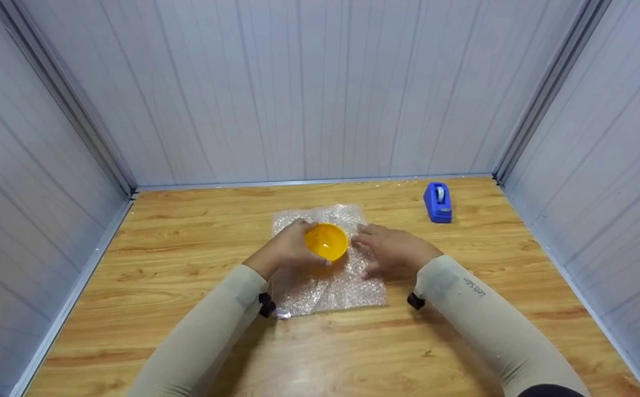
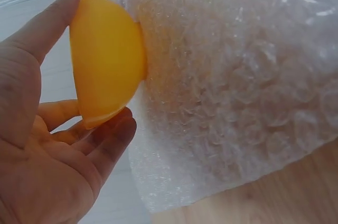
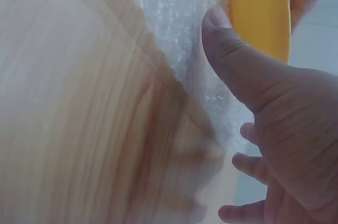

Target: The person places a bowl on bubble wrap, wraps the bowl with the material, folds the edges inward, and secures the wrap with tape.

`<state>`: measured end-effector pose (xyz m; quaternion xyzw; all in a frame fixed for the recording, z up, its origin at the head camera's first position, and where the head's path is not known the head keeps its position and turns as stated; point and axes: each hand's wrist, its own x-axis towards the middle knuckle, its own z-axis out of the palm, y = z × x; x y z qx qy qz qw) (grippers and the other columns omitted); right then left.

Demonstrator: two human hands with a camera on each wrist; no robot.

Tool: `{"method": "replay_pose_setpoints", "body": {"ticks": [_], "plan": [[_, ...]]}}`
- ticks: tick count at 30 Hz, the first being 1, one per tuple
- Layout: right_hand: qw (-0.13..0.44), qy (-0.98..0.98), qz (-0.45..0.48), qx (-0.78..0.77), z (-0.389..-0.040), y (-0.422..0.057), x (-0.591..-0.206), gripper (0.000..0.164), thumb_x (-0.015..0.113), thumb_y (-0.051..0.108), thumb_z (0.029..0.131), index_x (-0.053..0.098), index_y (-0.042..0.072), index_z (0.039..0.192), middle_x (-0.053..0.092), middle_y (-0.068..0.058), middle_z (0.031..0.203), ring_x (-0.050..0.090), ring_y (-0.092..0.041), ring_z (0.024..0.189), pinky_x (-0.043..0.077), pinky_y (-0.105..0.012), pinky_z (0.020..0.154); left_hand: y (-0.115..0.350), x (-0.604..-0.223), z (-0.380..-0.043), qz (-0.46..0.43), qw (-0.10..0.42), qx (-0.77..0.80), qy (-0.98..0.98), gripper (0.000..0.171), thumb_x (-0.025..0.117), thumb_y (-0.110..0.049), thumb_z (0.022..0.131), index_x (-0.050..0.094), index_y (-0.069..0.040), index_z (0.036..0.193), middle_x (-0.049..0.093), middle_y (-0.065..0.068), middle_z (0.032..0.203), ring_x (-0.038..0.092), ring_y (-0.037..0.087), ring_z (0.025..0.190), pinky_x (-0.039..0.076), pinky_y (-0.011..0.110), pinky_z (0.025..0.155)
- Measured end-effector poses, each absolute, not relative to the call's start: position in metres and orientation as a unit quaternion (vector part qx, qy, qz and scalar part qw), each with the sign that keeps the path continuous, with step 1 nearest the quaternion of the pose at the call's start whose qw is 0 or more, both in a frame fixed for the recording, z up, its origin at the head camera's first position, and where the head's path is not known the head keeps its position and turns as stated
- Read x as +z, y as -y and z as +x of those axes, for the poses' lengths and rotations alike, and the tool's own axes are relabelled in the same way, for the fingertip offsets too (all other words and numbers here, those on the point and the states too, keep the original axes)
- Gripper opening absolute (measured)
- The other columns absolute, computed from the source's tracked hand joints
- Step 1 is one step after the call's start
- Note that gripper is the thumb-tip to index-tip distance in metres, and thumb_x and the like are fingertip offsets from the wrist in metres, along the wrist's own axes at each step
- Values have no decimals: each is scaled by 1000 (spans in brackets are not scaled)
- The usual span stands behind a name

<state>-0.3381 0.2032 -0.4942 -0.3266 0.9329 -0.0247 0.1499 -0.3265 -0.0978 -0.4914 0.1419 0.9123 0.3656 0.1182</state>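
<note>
A small yellow bowl (image 1: pixel 326 242) stands upright, its foot on a sheet of bubble wrap (image 1: pixel 347 289). My left hand (image 1: pixel 288 249) holds the bowl from its left side. In the left wrist view the thumb lies at one side of the yellow bowl (image 2: pixel 105 57) and the fingers at the other. To the right of the bowl, my right hand (image 1: pixel 399 249) hovers at the right edge of the bubble wrap with its fingers spread. In the right wrist view the right hand's thumb (image 3: pixel 232 57) overlaps the bowl; whether it touches cannot be told.
A blue tape dispenser (image 1: pixel 437 204) with a roll in it stands at the back right of the wooden table (image 1: pixel 176 264). Pale panel walls (image 1: pixel 325 94) enclose the table at the back and on both sides.
</note>
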Motion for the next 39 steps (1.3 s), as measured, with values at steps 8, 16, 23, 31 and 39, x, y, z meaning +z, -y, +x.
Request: {"method": "replay_pose_setpoints", "body": {"ticks": [8,16,23,31,39], "plan": [[142,-925,-349,-42,-333,-207,-477,94,99,49,88,57,19,166,46,-14,179,47,-38,164,47,-59,131,96,-489,-325,127,124,364,-914,111,108,-37,74,55,-2,165,67,16,152,67,35,136,52,50,127],[141,-911,-386,-38,-326,-200,-468,70,107,39,79,80,15,138,68,-11,138,66,-26,112,63,-48,111,96,-489,-324,116,120,374,-912,107,109,-33,73,59,-2,162,69,14,145,69,32,130,55,48,123],[151,-904,-397,-41,-319,-199,-470,55,108,25,76,82,12,123,72,-8,118,64,-20,93,65,-43,96,96,-488,-324,118,123,382,-908,111,110,-32,72,56,-2,164,67,17,151,67,35,136,52,50,127],[176,-902,-392,-46,-315,-201,-480,56,112,26,69,78,17,113,71,-2,104,59,-16,83,57,-35,79,95,-487,-325,123,123,375,-911,109,108,-32,73,57,1,163,68,19,150,68,34,132,54,47,126],[167,-903,-396,-27,-312,-204,-482,61,113,32,67,75,19,113,66,1,102,57,-16,84,55,-35,79,94,-486,-326,126,125,367,-913,108,108,-33,75,56,2,164,67,19,152,67,35,134,53,47,127]]}}
